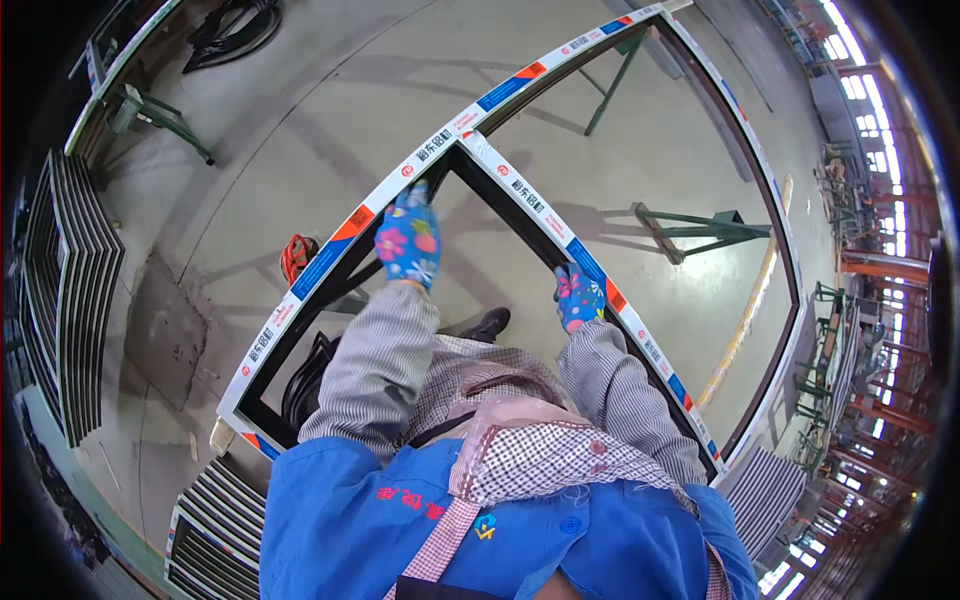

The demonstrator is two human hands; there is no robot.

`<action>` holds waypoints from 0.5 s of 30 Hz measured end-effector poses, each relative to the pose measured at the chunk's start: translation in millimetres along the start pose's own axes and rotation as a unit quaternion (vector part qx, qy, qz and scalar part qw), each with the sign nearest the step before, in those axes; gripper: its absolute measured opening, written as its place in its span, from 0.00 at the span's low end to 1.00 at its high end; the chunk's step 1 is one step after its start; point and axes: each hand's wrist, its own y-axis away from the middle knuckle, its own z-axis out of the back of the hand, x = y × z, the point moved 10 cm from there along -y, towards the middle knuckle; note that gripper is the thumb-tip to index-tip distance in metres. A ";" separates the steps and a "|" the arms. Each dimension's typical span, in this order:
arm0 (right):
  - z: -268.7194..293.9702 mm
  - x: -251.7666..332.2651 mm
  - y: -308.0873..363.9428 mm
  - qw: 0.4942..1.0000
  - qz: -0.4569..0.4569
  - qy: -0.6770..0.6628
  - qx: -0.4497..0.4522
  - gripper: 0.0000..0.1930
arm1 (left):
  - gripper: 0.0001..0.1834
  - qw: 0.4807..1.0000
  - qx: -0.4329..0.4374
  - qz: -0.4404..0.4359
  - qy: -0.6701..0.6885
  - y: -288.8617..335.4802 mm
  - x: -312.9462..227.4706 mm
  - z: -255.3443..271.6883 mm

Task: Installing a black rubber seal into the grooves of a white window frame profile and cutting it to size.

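A large window frame (330,258) with white, blue and orange protective film lies before me, divided by a crossbar (530,205). Black edging lines its inner sides. My left hand (408,242), in a blue flowered glove, reaches to the inner edge close to the corner where the crossbar meets the long side. Its fingers look closed and slightly blurred; what they pinch is hidden. On the crossbar's near edge, my right hand (580,298), gloved alike, has its fingers curled over the bar. A coil of black strip (308,385) shows partly inside the frame, beside my left forearm.
Green stands (715,232) are under and around the frame. Stacked profiles (75,290) lie at the left, with more striped stacks (215,530) at lower left. An orange coil (298,258) rests on the floor. Another black coil (235,30) lies at the far left.
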 end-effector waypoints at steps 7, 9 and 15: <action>-7.3 -1.8 -11.5 0.986 0.049 0.157 -0.031 0.14 | 0.18 0.556 0.415 0.454 0.559 98.4 -87.8 -130.9; -9.9 -3.8 -13.0 0.990 0.034 0.135 -0.014 0.15 | 0.19 0.497 0.387 0.481 0.610 101.1 -102.0 -138.5; 4.0 31.6 -4.8 0.964 0.016 0.257 0.066 0.15 | 0.16 0.568 0.303 0.494 0.585 98.7 -98.0 -139.2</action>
